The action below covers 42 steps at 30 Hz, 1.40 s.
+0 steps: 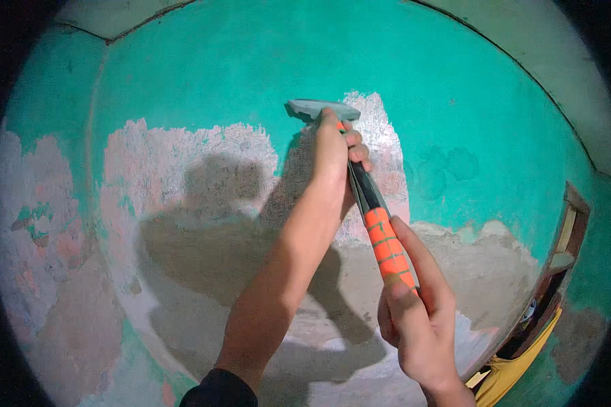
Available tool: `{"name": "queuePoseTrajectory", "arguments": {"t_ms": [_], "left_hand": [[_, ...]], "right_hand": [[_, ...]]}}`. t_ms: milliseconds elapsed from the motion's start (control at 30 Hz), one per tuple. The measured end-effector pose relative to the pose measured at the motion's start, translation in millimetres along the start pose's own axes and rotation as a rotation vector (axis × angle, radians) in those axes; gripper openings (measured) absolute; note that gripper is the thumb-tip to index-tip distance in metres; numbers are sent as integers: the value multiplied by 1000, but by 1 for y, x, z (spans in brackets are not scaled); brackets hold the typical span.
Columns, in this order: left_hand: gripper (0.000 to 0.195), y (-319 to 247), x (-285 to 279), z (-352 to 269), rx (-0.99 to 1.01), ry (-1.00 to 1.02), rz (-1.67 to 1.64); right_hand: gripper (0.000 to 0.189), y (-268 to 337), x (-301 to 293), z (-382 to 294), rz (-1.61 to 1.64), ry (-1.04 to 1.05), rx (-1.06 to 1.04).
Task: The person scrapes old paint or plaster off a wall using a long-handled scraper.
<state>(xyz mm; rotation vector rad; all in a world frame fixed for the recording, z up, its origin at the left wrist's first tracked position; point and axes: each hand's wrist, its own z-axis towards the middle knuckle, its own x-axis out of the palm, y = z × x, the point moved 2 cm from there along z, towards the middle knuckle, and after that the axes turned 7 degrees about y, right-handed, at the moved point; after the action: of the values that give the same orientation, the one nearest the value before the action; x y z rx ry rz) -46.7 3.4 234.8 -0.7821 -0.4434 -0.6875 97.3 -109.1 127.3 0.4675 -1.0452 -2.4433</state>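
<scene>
A scraper-like hand tool with an orange and black handle [391, 249] slants up the wall before me. Its wide grey metal head [315, 108] lies against or very close to the green paint; I cannot tell if it touches. My left hand [333, 147] wraps the handle just below the head, its thumb reaching up to the metal. Lower down, my right hand [422, 315] grips the end of the orange, ridged grip. Right around the head, the wall [285, 56] carries green paint, with a pale stripped strip [379, 137] beside it.
Bare pinkish-white patches [183, 140] spread to the left, and grey plaster [468, 259] runs across the lower wall. A wall corner [94, 127] stands at left. At the right are a wooden-framed opening [575, 219] and a hanging yellow cloth [519, 356]. Shadows fall across the wall.
</scene>
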Motion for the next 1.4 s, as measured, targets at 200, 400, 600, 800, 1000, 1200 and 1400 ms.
{"name": "queuePoseTrajectory", "arguments": {"t_ms": [200,400,600,800,1000,1200,1400], "left_hand": [[31,4,2,-1,0,12,-27],[31,-3,6,8,34,29,-49],[30,-7,4,18,60,70,6],[29,-3,2,20,26,70,-11],[29,-2,4,15,21,71,-13],[30,-2,4,10,42,88,-14],[30,-4,-3,11,10,80,-51]], "right_hand": [[53,2,-3,-1,-44,-40,16],[52,10,-8,6,-25,13,-36],[53,11,-9,9,-72,5,-37],[53,9,-10,7,-64,23,-21],[54,15,-9,5,-53,26,-28],[53,14,-9,5,-19,36,-9],[54,14,-4,4,-34,19,-6]]}}
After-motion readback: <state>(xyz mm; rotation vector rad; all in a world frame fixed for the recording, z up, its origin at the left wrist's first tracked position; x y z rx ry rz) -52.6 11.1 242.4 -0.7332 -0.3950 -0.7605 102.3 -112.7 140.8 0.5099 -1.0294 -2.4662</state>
